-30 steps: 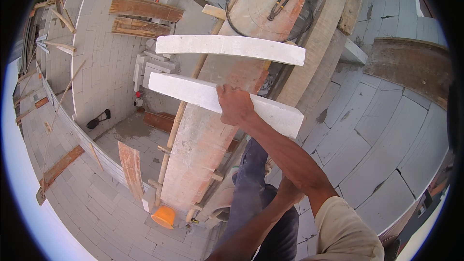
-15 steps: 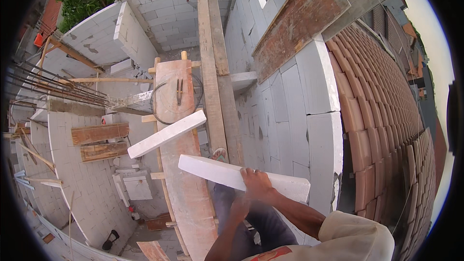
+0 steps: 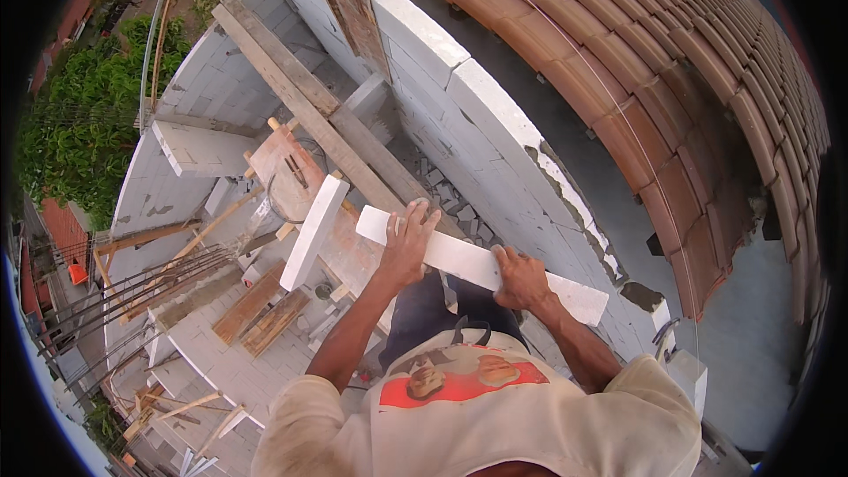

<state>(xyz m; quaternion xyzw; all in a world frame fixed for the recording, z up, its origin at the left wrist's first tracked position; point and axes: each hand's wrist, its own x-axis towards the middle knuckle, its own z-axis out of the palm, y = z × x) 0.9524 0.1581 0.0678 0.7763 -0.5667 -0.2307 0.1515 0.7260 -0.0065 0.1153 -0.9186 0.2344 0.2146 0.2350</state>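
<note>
A long white lightweight concrete block [image 3: 464, 260] is in front of me, slanting down to the right. My left hand [image 3: 409, 243] is closed over its left part, with fingers over the far edge. My right hand [image 3: 520, 279] grips it right of the middle, and the right end sticks out past that hand. Under the block are my legs, partly hidden. A second white block [image 3: 315, 231] lies crosswise over the reddish scaffold board [image 3: 346, 252], left of my left hand.
Right of me runs a block wall [image 3: 495, 110] with rough mortar [image 3: 574, 203] on its top, beside a tiled roof [image 3: 654, 137]. Long wooden beams [image 3: 309, 110] span ahead. A thin dark two-handled tool [image 3: 296, 170] rests on the board. Rebar rods [image 3: 159, 278] jut out at left.
My view has turned toward the wall and roof at right. My left hand, earlier low beside the block, now grips its left part. The right hand still holds the block.
</note>
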